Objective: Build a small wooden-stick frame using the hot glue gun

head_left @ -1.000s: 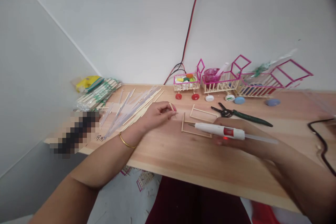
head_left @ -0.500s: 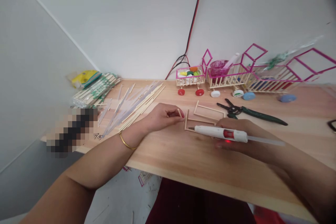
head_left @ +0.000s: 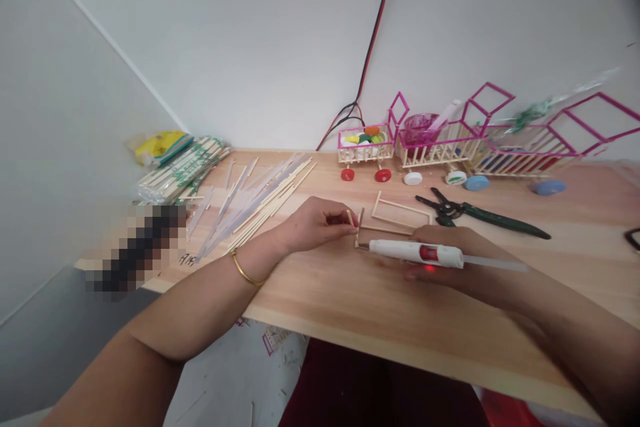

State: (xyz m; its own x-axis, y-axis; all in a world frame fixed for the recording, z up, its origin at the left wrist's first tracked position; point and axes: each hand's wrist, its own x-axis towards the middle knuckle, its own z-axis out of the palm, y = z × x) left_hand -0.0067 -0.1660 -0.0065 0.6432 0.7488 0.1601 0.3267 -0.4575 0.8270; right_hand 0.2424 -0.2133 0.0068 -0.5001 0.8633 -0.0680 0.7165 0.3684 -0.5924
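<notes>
My left hand (head_left: 320, 221), a gold bangle on its wrist, pinches a short wooden stick (head_left: 351, 218) at its fingertips. Close beside those fingertips is a partly built frame of thin wooden sticks (head_left: 387, 228). My right hand (head_left: 447, 240) is wrapped round a white glue gun (head_left: 415, 253) with a red window and a clear glue stick out of its back. The gun's nozzle points left at the frame's near left corner; whether it touches cannot be made out. A second stick frame (head_left: 403, 205) lies just behind.
Green-handled wire strippers (head_left: 493, 219) lie at right. Model carts (head_left: 367, 147) of sticks with purple trim and bottle-cap wheels stand along the wall. Loose sticks and clear glue sticks (head_left: 270, 200) spread at left, near a bagged stick bundle (head_left: 183, 170). The table edge (head_left: 340, 339) runs in front.
My left hand has moved slightly right with the short stick, closer to the frame's left end. The glue gun has shifted a little left, its nozzle staying by the corner.
</notes>
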